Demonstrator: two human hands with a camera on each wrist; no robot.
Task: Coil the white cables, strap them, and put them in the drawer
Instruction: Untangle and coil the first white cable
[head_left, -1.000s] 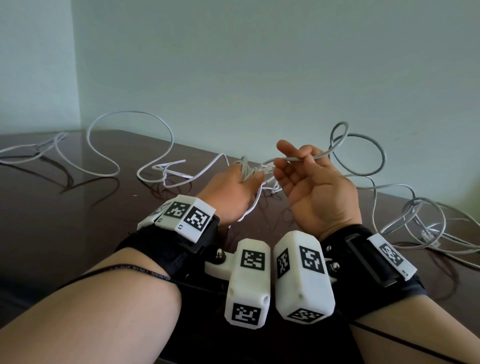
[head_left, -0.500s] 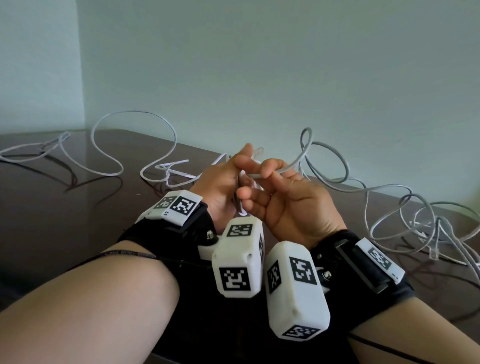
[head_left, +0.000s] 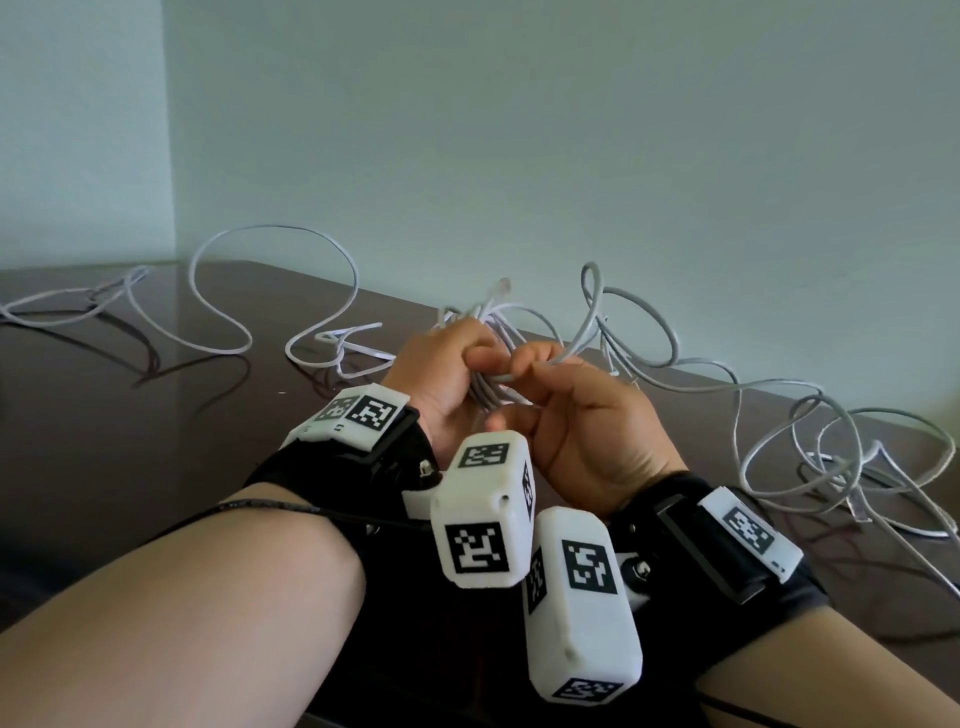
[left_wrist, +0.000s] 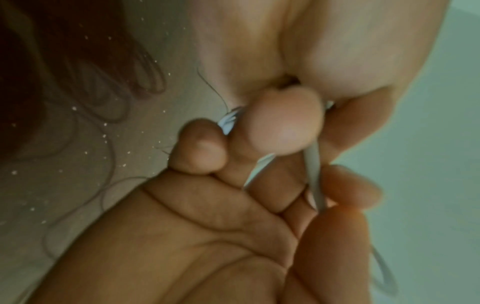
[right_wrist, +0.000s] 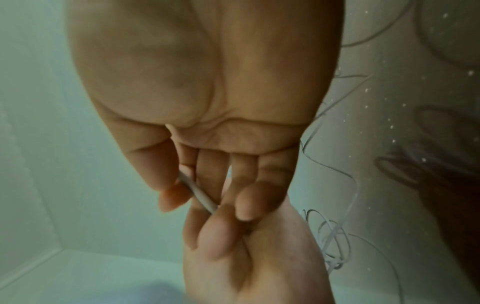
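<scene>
My left hand (head_left: 457, 364) grips a small bundle of coiled white cable (head_left: 491, 392) above the dark table, with a clear plug end (head_left: 503, 285) poking up behind its knuckles. My right hand (head_left: 540, 371) is pressed against the left and pinches a strand of the same cable (right_wrist: 198, 193) between thumb and fingers. That strand (left_wrist: 315, 176) runs past my left thumb (left_wrist: 285, 123) in the left wrist view. From my right hand the cable loops away to the right (head_left: 639, 332).
Loose white cable lies in loops on the dark glossy table (head_left: 130, 441): a big arc at the back left (head_left: 275, 270) and a tangled heap at the right (head_left: 841, 452). A pale wall stands close behind the table. No drawer or strap is in view.
My right hand has brought its strand leftward against my left hand, adding it to the bundle. Both hands have drawn nearer to me, and the trailing loops slid left.
</scene>
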